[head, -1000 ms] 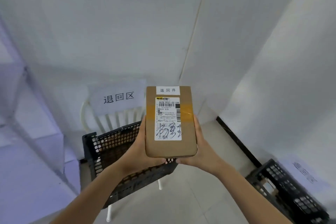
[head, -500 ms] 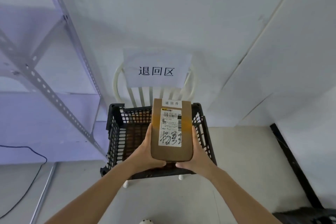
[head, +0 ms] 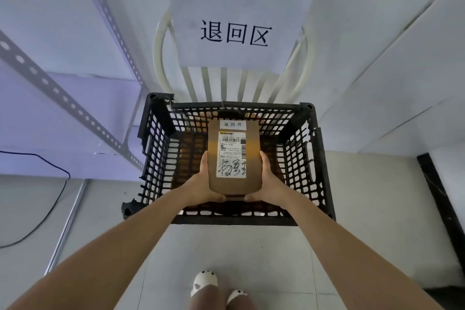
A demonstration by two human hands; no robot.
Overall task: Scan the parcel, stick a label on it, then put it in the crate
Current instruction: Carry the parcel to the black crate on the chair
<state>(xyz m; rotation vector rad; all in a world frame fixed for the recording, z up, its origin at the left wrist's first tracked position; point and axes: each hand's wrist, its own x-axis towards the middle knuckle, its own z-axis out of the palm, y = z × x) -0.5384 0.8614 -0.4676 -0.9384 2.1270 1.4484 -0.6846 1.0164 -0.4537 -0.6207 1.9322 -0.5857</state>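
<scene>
The left hand (head: pixel 201 184) and right hand (head: pixel 268 182) were clamped on the parcel (head: pixel 234 158) from either side, palms along its long edges, thumbs curled under the near end. It hung inside the open top of the crate (head: pixel 312 158), over the middle; whether it touched the bottom could not be told.

The parcel looked like a flat, stiff cardboard box with softly rounded corners, probably light, since it sat level in a side grip alone. Its kraft surface seemed dry and not slippery; the long edges near the lower end appeared the best place to hold it. A yellowish tape band crossed its face. Two labels lay flat on top: a small white strip (head: pixel 232 124) at the far end and a printed barcode sheet (head: pixel 231 155) with handwriting.

The crate was black moulded plastic, a rigid open lattice, resting on a white slatted chair (head: pixel 226 83) bearing a paper sign (head: pixel 236 33).
</scene>
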